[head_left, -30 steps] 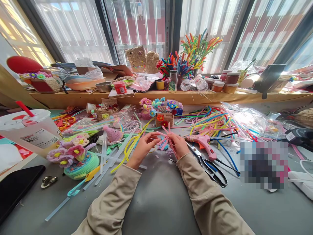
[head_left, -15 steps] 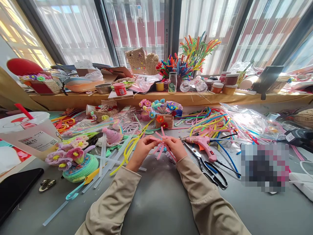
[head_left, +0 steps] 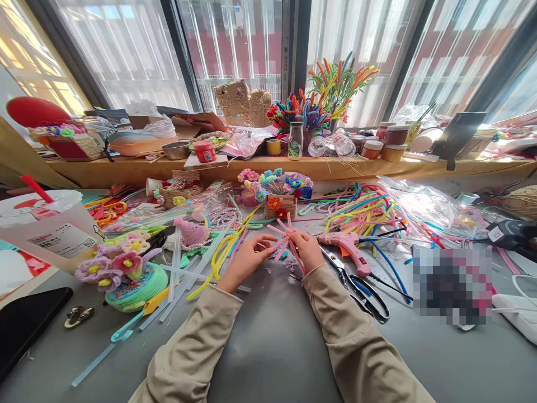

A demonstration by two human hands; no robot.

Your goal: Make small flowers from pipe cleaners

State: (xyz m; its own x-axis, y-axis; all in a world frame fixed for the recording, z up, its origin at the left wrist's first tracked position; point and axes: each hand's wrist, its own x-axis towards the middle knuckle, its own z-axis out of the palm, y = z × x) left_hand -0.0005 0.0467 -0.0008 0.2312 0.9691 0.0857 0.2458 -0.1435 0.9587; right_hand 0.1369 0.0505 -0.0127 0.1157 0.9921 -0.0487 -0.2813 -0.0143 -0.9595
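A bundle of pink pipe cleaners (head_left: 283, 228) crosses at its middle and fans outward like a star. My right hand (head_left: 306, 250) is closed on it, pinching near the crossing point, and some stems hang below the fingers. My left hand (head_left: 248, 258) is at the bundle's left side, thumb and fingers curved and apart. Its fingertips are close to the ends of the left stems; whether they touch is hard to see. Just right of my right hand are black-handled scissors (head_left: 356, 291) and a pink glue gun (head_left: 347, 246).
Yellow pipe cleaners (head_left: 224, 254) and clear glue sticks (head_left: 175, 266) lie left of my hands. A turquoise flower pot craft (head_left: 136, 288), a drink cup (head_left: 50, 224) and a phone (head_left: 31, 330) are farther left. Behind stand a flower basket (head_left: 280, 208) and a loose pipe cleaner pile (head_left: 364, 210).
My left fingers have come off the middle of the pink bundle and moved slightly left and down, spreading apart. My right hand and the bundle have shifted slightly right.
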